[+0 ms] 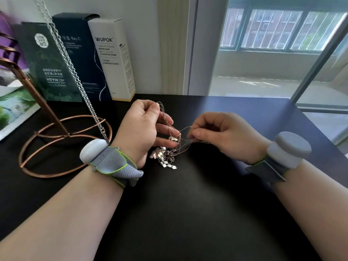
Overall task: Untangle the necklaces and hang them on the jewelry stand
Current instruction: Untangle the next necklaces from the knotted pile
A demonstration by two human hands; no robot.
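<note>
A black table stands against a white wall beside a daylit window.

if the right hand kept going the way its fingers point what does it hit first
Probably the tangled necklaces, which the right hand pinches. Its fingers point left at the strands draped over the left hand, whose fingers come right behind. Depth is unclear.

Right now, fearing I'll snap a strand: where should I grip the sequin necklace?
Probably pinch the sequin cluster, coming from the right and below: it hangs exposed under the left hand and looks sturdier than the fine strands looped above it.
</note>
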